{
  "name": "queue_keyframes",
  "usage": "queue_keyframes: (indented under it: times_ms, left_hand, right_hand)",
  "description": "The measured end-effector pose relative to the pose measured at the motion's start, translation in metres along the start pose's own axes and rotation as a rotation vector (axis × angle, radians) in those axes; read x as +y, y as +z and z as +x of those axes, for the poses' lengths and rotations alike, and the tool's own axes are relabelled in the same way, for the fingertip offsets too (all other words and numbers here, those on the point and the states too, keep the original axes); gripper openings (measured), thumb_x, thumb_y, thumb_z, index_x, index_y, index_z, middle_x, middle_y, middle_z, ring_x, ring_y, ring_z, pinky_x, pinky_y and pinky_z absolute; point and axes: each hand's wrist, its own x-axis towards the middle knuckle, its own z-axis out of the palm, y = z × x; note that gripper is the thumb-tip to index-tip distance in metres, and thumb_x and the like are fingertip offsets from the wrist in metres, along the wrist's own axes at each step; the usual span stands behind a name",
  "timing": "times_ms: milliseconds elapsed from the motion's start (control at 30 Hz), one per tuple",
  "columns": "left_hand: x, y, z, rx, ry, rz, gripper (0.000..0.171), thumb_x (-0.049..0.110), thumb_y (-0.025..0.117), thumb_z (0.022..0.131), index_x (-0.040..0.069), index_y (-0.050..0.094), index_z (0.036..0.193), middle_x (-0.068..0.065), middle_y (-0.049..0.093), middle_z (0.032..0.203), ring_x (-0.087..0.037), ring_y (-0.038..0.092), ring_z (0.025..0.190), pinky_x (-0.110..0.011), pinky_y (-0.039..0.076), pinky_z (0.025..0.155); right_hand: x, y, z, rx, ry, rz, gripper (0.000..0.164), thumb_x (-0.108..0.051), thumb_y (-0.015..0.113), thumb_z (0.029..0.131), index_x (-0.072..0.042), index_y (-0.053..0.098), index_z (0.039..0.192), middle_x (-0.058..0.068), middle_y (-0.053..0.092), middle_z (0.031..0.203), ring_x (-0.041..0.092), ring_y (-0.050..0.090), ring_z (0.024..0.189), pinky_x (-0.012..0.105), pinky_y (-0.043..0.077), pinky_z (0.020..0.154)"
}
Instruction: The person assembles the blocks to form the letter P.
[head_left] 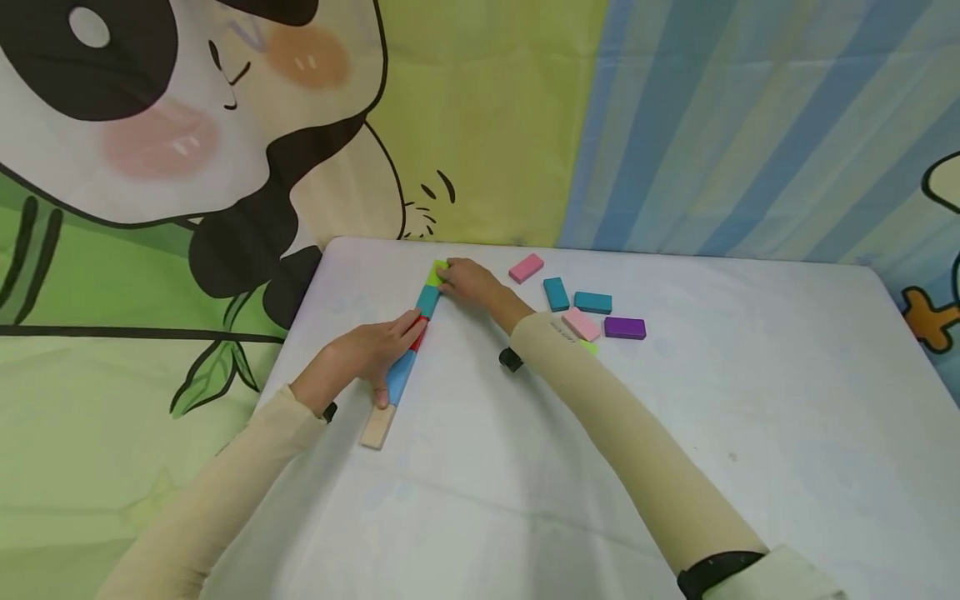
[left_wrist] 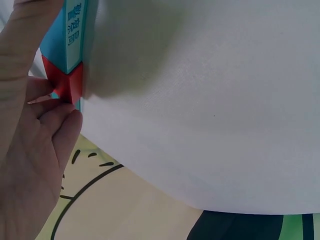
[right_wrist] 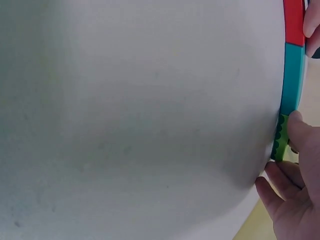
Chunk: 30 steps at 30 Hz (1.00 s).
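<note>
Thumb and fingers of the right hand (head_left: 474,283) pinch the green block (head_left: 435,271), ending a row (head_left: 427,302) on a white table (head_left: 675,467); the left hand's (head_left: 367,354) spread fingers touch the red block (head_left: 421,333). Probably light, rigid and smooth, each seems best held by its sides. Loose blocks (head_left: 625,328) lie rightward.

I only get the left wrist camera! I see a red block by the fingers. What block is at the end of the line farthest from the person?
Observer: A green block.
Operator: Is anybody touching it?
Observer: Yes, the right hand is, with its thumb against it.
Operator: Cool! And what's at the end nearest the person?
Observer: A tan block, past the blue one.
</note>
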Motion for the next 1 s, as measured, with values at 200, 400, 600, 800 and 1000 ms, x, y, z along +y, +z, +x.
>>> queue_keyframes:
  times_ms: [200, 400, 600, 800, 1000]
  left_hand:
    - [0.002, 0.000, 0.002, -0.019, -0.009, -0.043, 0.148, 0.062, 0.085, 0.048, 0.000, 0.005, 0.155, -0.020, 0.004, 0.163, -0.031, 0.029, 0.146, -0.044, 0.042, 0.110]
    - [0.006, -0.005, 0.003, -0.037, -0.010, -0.024, 0.147, 0.061, 0.085, 0.049, -0.001, 0.004, 0.155, -0.020, 0.001, 0.163, -0.031, 0.021, 0.149, -0.045, 0.040, 0.112]
    - [0.010, -0.007, 0.002, -0.052, -0.011, -0.010, 0.145, 0.061, 0.085, 0.050, -0.002, 0.007, 0.154, -0.021, 0.004, 0.163, -0.033, 0.017, 0.151, -0.045, 0.037, 0.113]
    - [0.008, -0.001, 0.000, -0.060, -0.031, -0.001, 0.146, 0.061, 0.086, 0.050, -0.002, 0.005, 0.154, -0.022, 0.004, 0.163, -0.033, 0.019, 0.150, -0.046, 0.039, 0.112]
    - [0.006, -0.002, 0.001, -0.049, -0.019, -0.013, 0.144, 0.057, 0.087, 0.051, -0.002, 0.006, 0.154, -0.022, 0.004, 0.163, -0.034, 0.018, 0.150, -0.047, 0.040, 0.111]
  right_hand:
    - [-0.003, -0.002, -0.006, 0.017, 0.030, -0.022, 0.049, -0.031, 0.045, 0.104, -0.011, 0.040, 0.148, 0.020, 0.038, 0.153, 0.032, 0.038, 0.142, 0.040, 0.030, 0.119]
    - [-0.003, -0.003, -0.007, 0.026, 0.051, -0.032, 0.048, -0.030, 0.045, 0.104, -0.010, 0.042, 0.147, 0.020, 0.039, 0.152, 0.031, 0.040, 0.141, 0.040, 0.032, 0.118]
    - [-0.009, -0.009, -0.023, 0.105, 0.054, -0.066, 0.042, -0.029, 0.045, 0.104, -0.015, 0.046, 0.144, 0.017, 0.026, 0.159, 0.033, 0.033, 0.145, 0.046, 0.035, 0.116]
    - [0.013, -0.043, -0.066, 0.146, -0.020, -0.043, 0.045, -0.017, 0.048, 0.103, -0.013, 0.043, 0.147, 0.016, 0.029, 0.158, 0.033, 0.031, 0.146, 0.046, 0.032, 0.118]
    - [0.085, -0.032, -0.091, 0.107, 0.030, -0.008, 0.042, -0.007, 0.049, 0.101, -0.007, 0.048, 0.143, 0.022, 0.034, 0.155, 0.039, 0.033, 0.143, 0.050, 0.033, 0.115]
